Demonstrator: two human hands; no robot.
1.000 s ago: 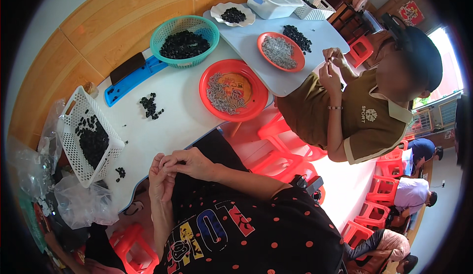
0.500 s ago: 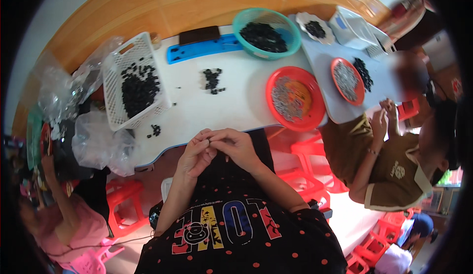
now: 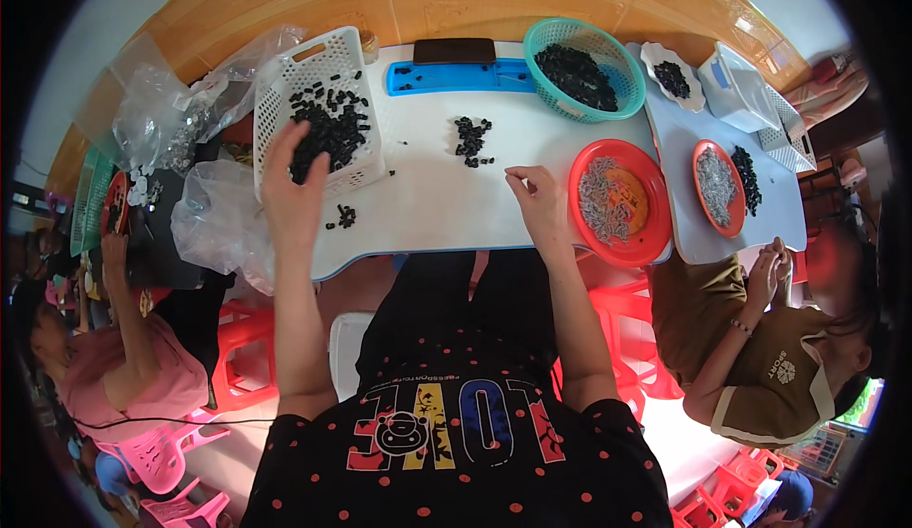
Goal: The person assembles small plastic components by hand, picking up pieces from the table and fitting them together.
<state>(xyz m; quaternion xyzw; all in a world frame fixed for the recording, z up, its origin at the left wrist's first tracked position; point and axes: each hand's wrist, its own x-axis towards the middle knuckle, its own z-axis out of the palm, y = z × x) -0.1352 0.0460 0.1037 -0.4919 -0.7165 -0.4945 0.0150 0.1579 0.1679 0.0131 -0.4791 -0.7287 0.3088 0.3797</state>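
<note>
My left hand (image 3: 291, 191) is at the near side of a white perforated basket (image 3: 283, 77), its fingers spread and nothing visible in them. Small black cylindrical parts (image 3: 334, 127) lie heaped in that basket. Over the white table (image 3: 427, 205), my right hand (image 3: 543, 207) has thumb and forefinger pinched together; whatever they may hold is too small to make out. Just beyond its fingertips lies a loose pile of black parts (image 3: 470, 141). To its right is a red plate (image 3: 657, 232) with many thin silvery metal pieces (image 3: 600, 203).
Along the back stand a blue tray (image 3: 446, 80), a dark brown block (image 3: 454, 50) and a green colander (image 3: 622, 91) of black pieces. A few black parts (image 3: 346, 216) lie near the basket. Plastic bags (image 3: 223, 210) bunch at left. A co-worker (image 3: 769, 357) sits at right, another person (image 3: 133, 367) at left.
My hands were together near the table's front edge. They have parted: the left has gone to the white basket and opened, the right forward and right over the table.
</note>
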